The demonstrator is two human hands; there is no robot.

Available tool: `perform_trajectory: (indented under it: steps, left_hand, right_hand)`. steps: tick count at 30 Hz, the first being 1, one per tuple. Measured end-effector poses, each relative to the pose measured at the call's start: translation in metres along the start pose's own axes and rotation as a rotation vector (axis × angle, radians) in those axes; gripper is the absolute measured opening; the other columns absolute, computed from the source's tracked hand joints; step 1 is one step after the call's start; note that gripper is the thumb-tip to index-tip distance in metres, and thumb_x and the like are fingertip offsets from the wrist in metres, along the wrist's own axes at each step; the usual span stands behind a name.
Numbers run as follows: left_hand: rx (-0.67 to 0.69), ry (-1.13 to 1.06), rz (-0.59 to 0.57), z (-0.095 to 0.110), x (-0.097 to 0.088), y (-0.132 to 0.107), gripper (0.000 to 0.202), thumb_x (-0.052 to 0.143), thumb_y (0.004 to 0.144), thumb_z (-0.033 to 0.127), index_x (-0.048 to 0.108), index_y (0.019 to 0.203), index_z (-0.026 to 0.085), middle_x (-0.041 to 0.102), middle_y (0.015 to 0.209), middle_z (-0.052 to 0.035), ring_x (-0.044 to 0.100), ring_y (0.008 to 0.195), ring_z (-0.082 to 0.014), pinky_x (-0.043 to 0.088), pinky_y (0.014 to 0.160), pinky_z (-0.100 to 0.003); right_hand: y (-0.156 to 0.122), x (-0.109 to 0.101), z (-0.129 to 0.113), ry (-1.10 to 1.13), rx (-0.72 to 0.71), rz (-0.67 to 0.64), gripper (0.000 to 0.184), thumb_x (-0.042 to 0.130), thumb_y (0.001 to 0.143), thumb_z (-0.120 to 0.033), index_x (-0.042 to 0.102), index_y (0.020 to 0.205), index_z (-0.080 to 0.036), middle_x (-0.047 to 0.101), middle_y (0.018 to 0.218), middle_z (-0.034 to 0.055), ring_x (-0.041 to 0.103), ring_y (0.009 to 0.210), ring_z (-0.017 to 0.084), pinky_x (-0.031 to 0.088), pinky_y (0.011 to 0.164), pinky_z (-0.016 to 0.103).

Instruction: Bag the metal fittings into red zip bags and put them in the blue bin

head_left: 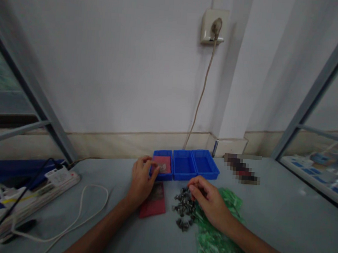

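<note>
My left hand rests at the front edge of the left blue bin, its fingers curled in a pinch over a small grey part and a red card inside that bin. A second red card lies on the table just below the hand. My right hand hovers over a pile of small dark metal parts, fingers bent together at the pile's top; what they hold is too small to make out. Beneath the right wrist lies a green plastic bag.
Two more blue bins stand in a row to the right against the wall. A white power strip and looping white cable lie at the left. A cord runs up to a wall socket. Metal frame posts stand on both sides.
</note>
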State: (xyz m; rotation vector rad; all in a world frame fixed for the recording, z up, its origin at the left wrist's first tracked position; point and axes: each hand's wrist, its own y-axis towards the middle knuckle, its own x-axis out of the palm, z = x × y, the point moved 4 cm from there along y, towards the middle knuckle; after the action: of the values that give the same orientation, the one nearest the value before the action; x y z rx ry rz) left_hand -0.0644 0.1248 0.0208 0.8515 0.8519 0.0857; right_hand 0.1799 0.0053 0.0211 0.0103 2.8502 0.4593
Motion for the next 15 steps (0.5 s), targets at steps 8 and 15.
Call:
perform_trajectory:
  steps: [8, 15]
  left_hand:
    - [0.161, 0.083, -0.106, 0.021, -0.005, -0.002, 0.026, 0.052, 0.112, 0.034, 0.077, 0.114, 0.027, 0.075, 0.115, -0.0080, 0.061, 0.109, -0.0322, 0.043, 0.101, -0.052]
    - [0.298, 0.128, -0.092, 0.035, -0.014, -0.005, 0.029, 0.048, 0.114, 0.031, 0.075, 0.108, 0.020, 0.072, 0.110, -0.0117, 0.064, 0.103, -0.0295, 0.049, 0.094, -0.045]
  right_hand:
    - [0.000, 0.001, 0.001, -0.032, -0.008, -0.016, 0.031, 0.057, 0.109, -0.051, 0.067, 0.101, -0.023, 0.061, 0.075, -0.0027, 0.056, 0.071, 0.019, 0.041, 0.068, 0.030]
    - [0.000, 0.001, 0.005, -0.032, -0.022, -0.022, 0.029, 0.057, 0.109, -0.050, 0.067, 0.101, -0.024, 0.061, 0.077, -0.0025, 0.057, 0.071, 0.019, 0.041, 0.068, 0.030]
